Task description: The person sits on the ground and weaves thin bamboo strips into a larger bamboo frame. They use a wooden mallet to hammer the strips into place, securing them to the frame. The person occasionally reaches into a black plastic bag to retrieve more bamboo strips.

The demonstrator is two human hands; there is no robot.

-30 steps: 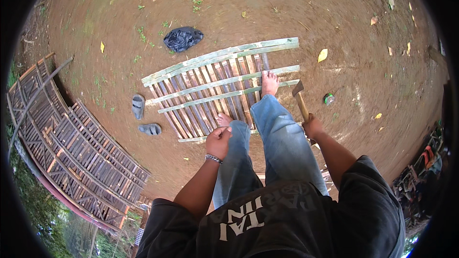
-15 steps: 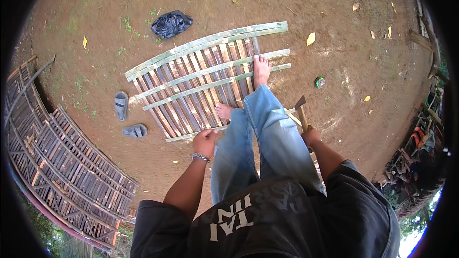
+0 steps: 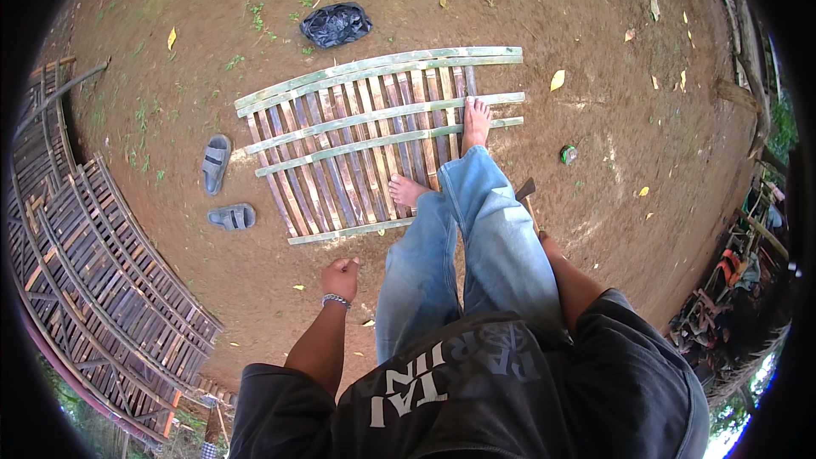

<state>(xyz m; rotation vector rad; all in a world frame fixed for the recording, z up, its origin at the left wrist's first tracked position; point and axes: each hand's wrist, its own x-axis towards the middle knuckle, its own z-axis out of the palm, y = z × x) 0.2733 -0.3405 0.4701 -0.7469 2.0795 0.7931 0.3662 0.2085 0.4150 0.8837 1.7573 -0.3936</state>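
My right hand (image 3: 550, 246), partly hidden behind my right leg, grips the wooden handle of a hatchet (image 3: 526, 189) whose dark, flared blade points away from me. My left hand (image 3: 341, 279) hangs beside my left leg, fingers curled closed; whatever they may hold is hidden. A silver bracelet (image 3: 337, 299) circles that wrist. Before me lies a bamboo slat panel (image 3: 340, 140), dark and tan slats crossed by pale green strips. My bare feet (image 3: 408, 190) rest on it, the right one near its right end. The left hand is close to the panel's near strip but apart from it.
Grey sandals (image 3: 216, 164) lie left of the panel, and a black plastic bag (image 3: 337, 25) sits beyond it. A small green round object (image 3: 569, 154) is on the dirt at right. Larger slatted bamboo structures (image 3: 110, 263) stand at left; a cluttered pile (image 3: 722, 280) lies far right.
My left hand has drawn back from the panel's near strip, down and to the left. The hatchet and right hand sit lower behind my leg. The whole view has shifted slightly.
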